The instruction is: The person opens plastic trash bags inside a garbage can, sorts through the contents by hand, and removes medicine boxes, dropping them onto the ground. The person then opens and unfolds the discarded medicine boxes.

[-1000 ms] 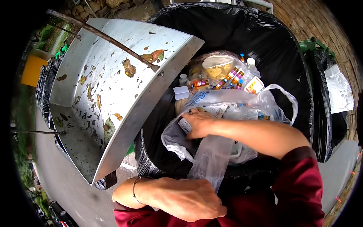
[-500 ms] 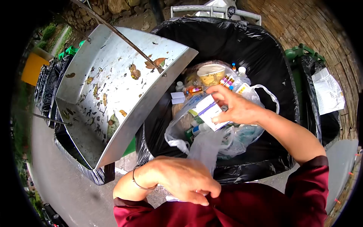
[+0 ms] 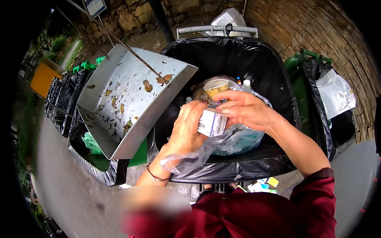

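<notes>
A small white carton with a barcode (image 3: pixel 212 123) is held between both hands above a bin lined with a black bag (image 3: pixel 222 171). My left hand (image 3: pixel 186 125) grips its left side, fingers closed. My right hand (image 3: pixel 250 111) pinches its right upper side with thumb and fingers. Beneath them lies a clear plastic bag (image 3: pixel 236 142), part of it stretching across my left wrist. Behind the hands sit a paper cup (image 3: pixel 217 88) and a white-capped bottle (image 3: pixel 246 83). Other small items there are mostly hidden by my hands.
A large metal dustpan (image 3: pixel 119 99) holding dry leaves rests at the left over another lined bin (image 3: pixel 113 176). At the right stands a green bin (image 3: pixel 293 99) with crumpled white packaging (image 3: pixel 335 95). Flattened cartons (image 3: pixel 264 185) lie on the ground near my feet.
My left hand has risen from near my body to grip the carton. My right hand has turned the carton so its barcode side shows. The view has shifted slightly.
</notes>
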{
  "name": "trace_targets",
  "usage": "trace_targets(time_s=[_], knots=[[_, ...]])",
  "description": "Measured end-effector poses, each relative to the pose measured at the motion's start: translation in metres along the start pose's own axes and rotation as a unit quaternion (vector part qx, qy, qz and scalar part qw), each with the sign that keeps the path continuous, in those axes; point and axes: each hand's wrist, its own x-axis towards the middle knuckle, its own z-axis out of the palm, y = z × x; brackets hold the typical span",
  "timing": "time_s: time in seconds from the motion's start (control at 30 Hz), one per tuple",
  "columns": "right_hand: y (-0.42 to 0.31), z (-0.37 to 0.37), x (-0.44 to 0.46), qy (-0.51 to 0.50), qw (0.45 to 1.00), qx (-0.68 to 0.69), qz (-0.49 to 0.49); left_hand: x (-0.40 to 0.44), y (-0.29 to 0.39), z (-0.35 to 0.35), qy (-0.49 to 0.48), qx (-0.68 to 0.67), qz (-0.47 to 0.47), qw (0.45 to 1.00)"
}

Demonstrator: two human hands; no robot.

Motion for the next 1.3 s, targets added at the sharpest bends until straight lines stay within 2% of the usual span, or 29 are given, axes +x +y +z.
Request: trace_targets(time_s=[0.1, 0.17, 0.23, 0.5, 0.7, 0.77, 0.8, 0.87, 0.9, 0.97, 1.0, 1.03, 1.1, 1.17, 1.23, 1.27, 1.3], knots=[[0.005, 0.003, -0.011, 0.015, 0.996, -0.08, -0.037, 0.0, 0.003, 0.006, -0.003, 0.031, 0.02, 0.999], [0.013, 0.003, -0.014, 0.032, 0.995, -0.087, -0.048, 0.002, 0.006, 0.006, -0.002, 0.04, 0.029, 0.999], [0.02, 0.002, -0.016, 0.032, 0.989, -0.133, -0.055, 0.002, 0.009, 0.006, -0.005, 0.081, 0.008, 0.997], [0.027, 0.009, -0.017, 0.075, 0.988, -0.126, -0.057, 0.001, 0.008, 0.006, -0.036, 0.111, 0.009, 0.993], [0.042, 0.01, -0.006, 0.094, 0.974, -0.19, -0.081, 0.001, 0.006, 0.007, -0.047, 0.167, 0.034, 0.984], [0.05, 0.008, 0.0, 0.135, 0.942, -0.296, -0.082, 0.001, 0.006, 0.007, -0.054, 0.188, 0.041, 0.98], [0.05, 0.012, -0.001, 0.135, 0.942, -0.295, -0.082, 0.001, 0.005, 0.008, -0.063, 0.213, 0.056, 0.974], [0.046, 0.021, -0.003, 0.203, 0.877, -0.428, -0.082, 0.001, 0.005, 0.01, -0.073, 0.237, 0.07, 0.966], [0.048, 0.019, -0.003, 0.203, 0.877, -0.427, -0.081, 0.002, 0.006, 0.01, -0.084, 0.24, 0.066, 0.965], [0.054, 0.011, -0.001, 0.254, 0.91, -0.312, -0.099, 0.003, 0.007, 0.009, -0.094, 0.241, 0.063, 0.964], [0.053, 0.01, -0.001, 0.246, 0.941, -0.196, -0.128, 0.002, 0.007, 0.006, -0.09, 0.216, 0.031, 0.972], [0.051, 0.009, -0.003, 0.247, 0.94, -0.198, -0.128, 0.002, 0.006, 0.004, -0.085, 0.192, -0.002, 0.978], [0.044, 0.01, -0.009, 0.18, 0.968, -0.115, -0.129, 0.0, -0.001, 0.008, -0.066, 0.157, -0.005, 0.985], [0.041, 0.008, -0.012, 0.172, 0.968, -0.121, -0.139, 0.002, -0.002, 0.009, -0.017, 0.082, -0.002, 0.996], [0.041, 0.004, -0.013, 0.181, 0.949, -0.207, -0.153, 0.004, 0.001, 0.01, -0.01, 0.089, 0.009, 0.996], [0.043, 0.001, -0.013, 0.184, 0.949, -0.205, -0.156, 0.004, 0.002, 0.011, -0.006, 0.079, 0.008, 0.997], [0.046, -0.002, -0.013, 0.169, 0.911, -0.298, -0.231, 0.003, 0.002, 0.011, -0.003, 0.068, 0.007, 0.998]])
